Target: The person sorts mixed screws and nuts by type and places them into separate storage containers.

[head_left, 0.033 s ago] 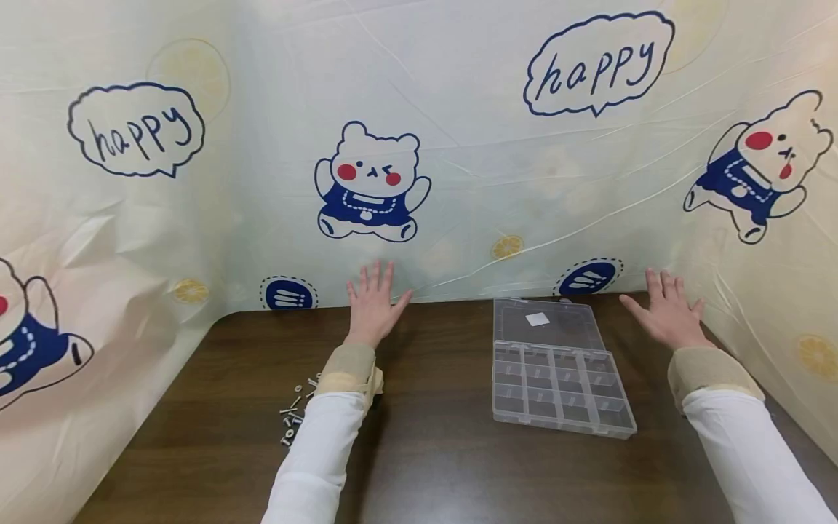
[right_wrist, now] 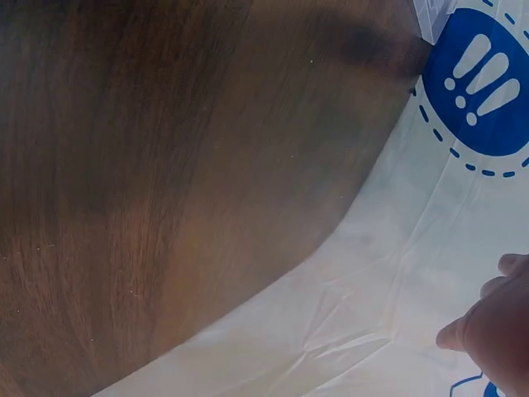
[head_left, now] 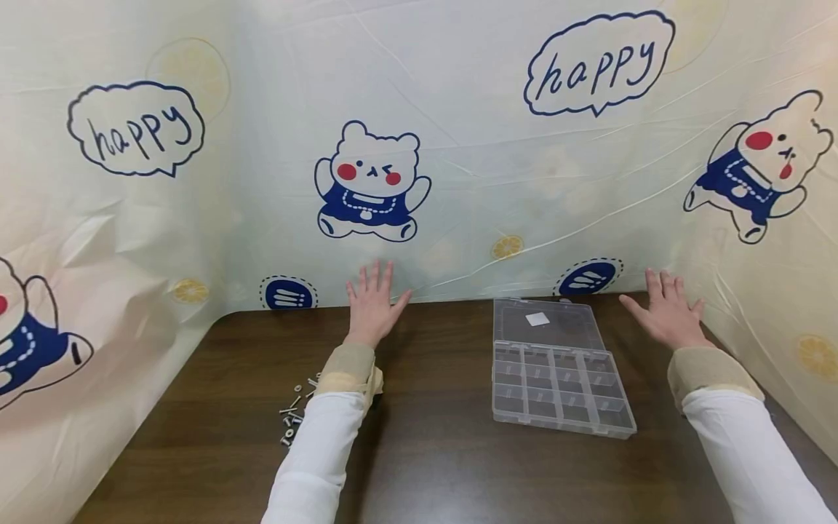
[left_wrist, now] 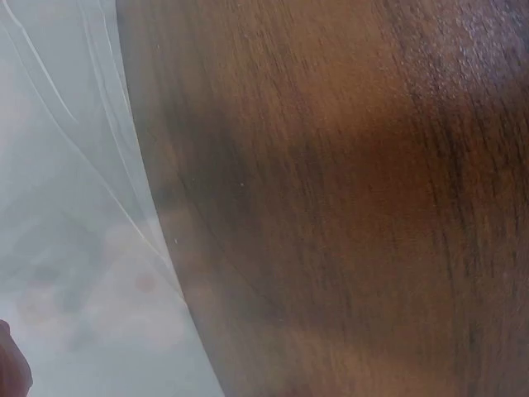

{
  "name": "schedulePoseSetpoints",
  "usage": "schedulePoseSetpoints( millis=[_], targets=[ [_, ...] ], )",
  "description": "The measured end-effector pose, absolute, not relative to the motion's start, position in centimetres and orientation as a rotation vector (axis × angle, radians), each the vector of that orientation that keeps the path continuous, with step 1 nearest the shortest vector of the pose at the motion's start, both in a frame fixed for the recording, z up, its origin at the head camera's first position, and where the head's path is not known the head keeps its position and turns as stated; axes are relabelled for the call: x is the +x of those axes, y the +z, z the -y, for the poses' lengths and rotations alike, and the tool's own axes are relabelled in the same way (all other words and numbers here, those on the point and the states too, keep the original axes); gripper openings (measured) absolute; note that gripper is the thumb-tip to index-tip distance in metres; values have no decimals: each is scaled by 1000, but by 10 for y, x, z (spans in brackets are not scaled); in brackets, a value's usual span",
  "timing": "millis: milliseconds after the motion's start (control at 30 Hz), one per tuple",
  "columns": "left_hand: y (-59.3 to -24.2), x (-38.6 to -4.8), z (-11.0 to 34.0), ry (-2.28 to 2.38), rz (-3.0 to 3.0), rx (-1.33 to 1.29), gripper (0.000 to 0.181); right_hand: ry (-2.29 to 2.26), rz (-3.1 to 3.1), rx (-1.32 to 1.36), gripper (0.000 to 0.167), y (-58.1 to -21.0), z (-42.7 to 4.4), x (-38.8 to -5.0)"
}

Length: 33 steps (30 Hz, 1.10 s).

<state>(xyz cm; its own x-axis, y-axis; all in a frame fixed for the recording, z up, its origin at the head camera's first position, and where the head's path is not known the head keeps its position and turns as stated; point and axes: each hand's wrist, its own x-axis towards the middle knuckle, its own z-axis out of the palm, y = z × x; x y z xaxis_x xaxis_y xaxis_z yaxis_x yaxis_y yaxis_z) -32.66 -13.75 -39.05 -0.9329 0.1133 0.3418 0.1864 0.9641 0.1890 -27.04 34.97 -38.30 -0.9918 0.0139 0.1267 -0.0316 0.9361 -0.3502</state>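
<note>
We see the left hand point(head_left: 372, 314) at the far edge of the desk point(head_left: 432, 458) and the right hand point(head_left: 672, 319) at its far right corner; on both, the fingers point(head_left: 375, 276) are spread apart. Between the arms, the clear box point(head_left: 555, 423) lies open, its lid point(head_left: 568, 329) near the far edge. The screws point(head_left: 289, 434) lie toward the left edge.

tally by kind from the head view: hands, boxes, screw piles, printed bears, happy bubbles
hands: 2
box: 1
screw pile: 1, partly hidden, so its pieces can't be counted reliably
bears: 3, one cut off at the frame's left edge
bubbles: 2
total: 9
</note>
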Motion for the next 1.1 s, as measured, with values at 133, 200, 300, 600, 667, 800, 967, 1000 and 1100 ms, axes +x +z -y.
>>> schedulePoseSetpoints(
  millis=[133,200,300,600,667,800,967,1000,1100],
  targets=[
    [-389,-325,138,-322,2793,-234,73,540,2973,32,85,-384,-352,-269],
    [-386,-324,138,-345,2795,-250,73,537,2954,62,84,-383,-354,-269],
    [-380,-323,140,-372,2799,-284,71,546,2890,130,81,-378,-354,-269],
    [-355,-315,147,-460,2886,-438,60,610,2775,261,64,-353,-342,-261],
    [-349,-311,149,-454,2924,-475,59,588,2773,284,59,-349,-339,-257],
    [-339,-304,154,-428,2992,-552,59,478,2862,336,55,-341,-333,-249],
    [-329,-296,160,-377,3062,-633,56,396,3053,370,56,-339,-327,-242],
    [-328,-296,161,-365,3070,-662,54,403,3081,373,56,-339,-326,-241],
    [-326,-294,165,-323,3107,-735,43,433,3133,397,53,-341,-321,-237]
  ],
)
